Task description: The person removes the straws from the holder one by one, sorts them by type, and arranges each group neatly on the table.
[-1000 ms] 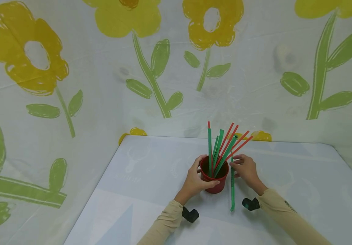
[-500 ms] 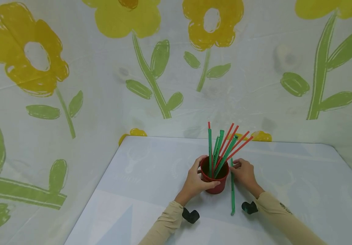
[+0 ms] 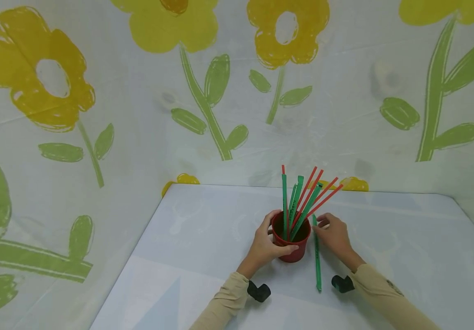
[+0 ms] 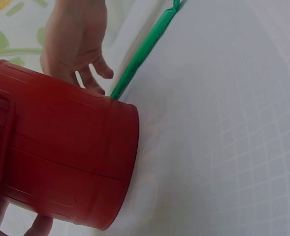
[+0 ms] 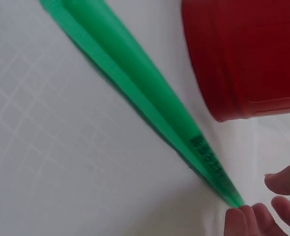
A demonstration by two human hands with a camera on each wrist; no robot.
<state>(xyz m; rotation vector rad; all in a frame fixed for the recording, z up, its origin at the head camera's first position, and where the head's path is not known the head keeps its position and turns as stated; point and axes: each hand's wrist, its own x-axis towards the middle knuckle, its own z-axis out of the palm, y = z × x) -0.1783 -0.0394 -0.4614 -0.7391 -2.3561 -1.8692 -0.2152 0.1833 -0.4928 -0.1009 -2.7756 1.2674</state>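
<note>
My left hand (image 3: 261,247) grips a red plastic cup (image 3: 294,252) by its side, thumb in front and fingers round the left. Several thin red straws (image 3: 330,196) and green wrapped straws (image 3: 285,201) stand in it, leaning different ways. To the cup's right, another green wrapped straw (image 3: 317,261) lies on the table. My right hand (image 3: 333,234) is at that straw's far end. In the right wrist view the fingers (image 5: 236,221) are at the straw's tip, with the thumb apart from them. The left wrist view shows the cup wall (image 4: 66,147) up close.
A pale table (image 3: 204,229) with faint patterns carries everything. Behind it hangs a white cloth (image 3: 327,114) printed with yellow flowers. A black wrist-worn piece sits by each sleeve, one left (image 3: 259,291) and one right (image 3: 342,284).
The loose green wrapped straw has come down flatter, its near end shifting toward me. My right hand has lowered slightly and its fingers have come off the straw's middle. The left hand and cup stay put.
</note>
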